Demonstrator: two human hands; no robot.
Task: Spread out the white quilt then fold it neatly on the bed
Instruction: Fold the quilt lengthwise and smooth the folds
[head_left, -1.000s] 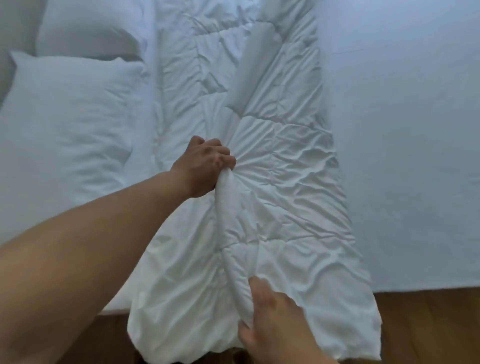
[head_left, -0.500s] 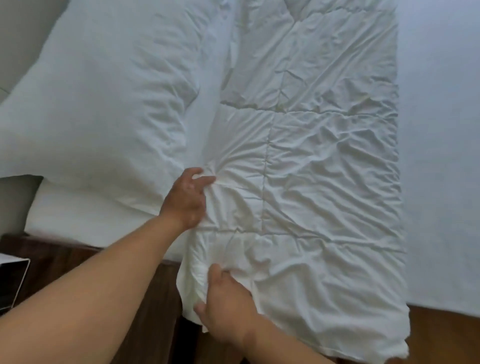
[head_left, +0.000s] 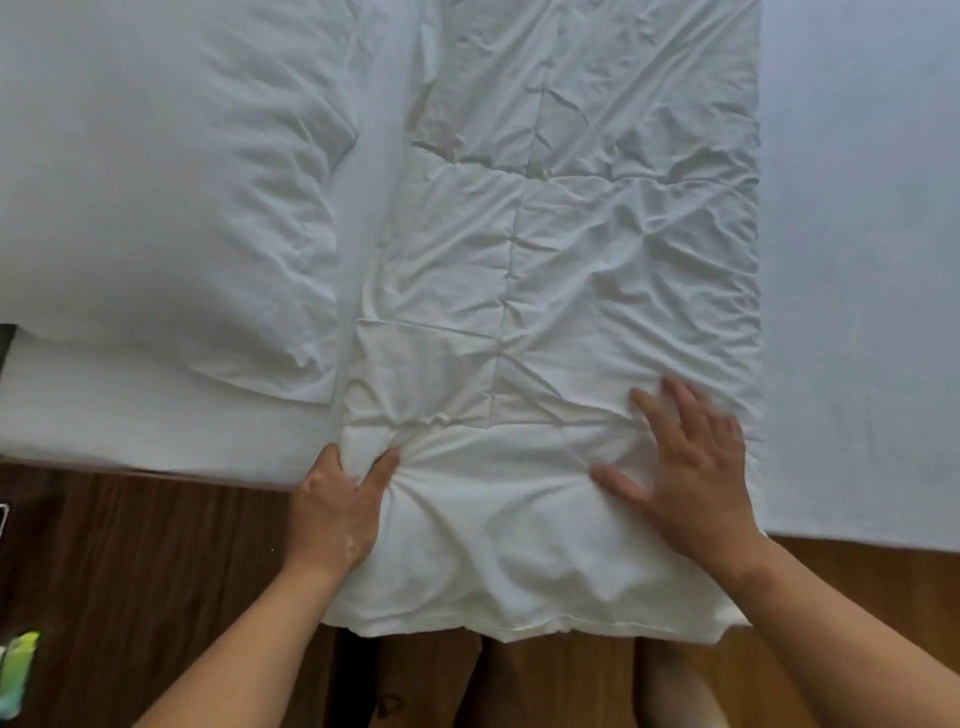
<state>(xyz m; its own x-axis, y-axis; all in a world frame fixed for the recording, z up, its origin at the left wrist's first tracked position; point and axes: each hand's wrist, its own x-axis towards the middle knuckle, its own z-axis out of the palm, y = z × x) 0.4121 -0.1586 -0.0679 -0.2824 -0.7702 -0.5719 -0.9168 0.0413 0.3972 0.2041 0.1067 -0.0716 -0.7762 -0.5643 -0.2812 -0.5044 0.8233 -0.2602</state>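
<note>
1. The white quilt lies on the bed as a long, wrinkled band running away from the person. A pillow sits just beside its left edge. Its near end hangs over the mattress edge above the wooden floor.
2. The left hand pinches a bunch of fabric at the band's near left edge, and creases radiate from the grip.
3. The right hand rests flat on the near right part of the band. Its fingers are spread wide, pressing and holding nothing.
4. The step in hand looks like the folding stage. The quilt already appears doubled lengthwise, and the hands seem to be squaring and flattening the near end.
5. The next move likely calls for a grip on both near corners. The right hand would need to close on its edge as the left has.
6. The end could then be lifted and carried away from the person, over the band, so the side edges line up.
7. The overhanging end may drag or slip toward the floor, and the trapped wrinkles would spoil a neat fold, so smoothing first seems wise.
</note>
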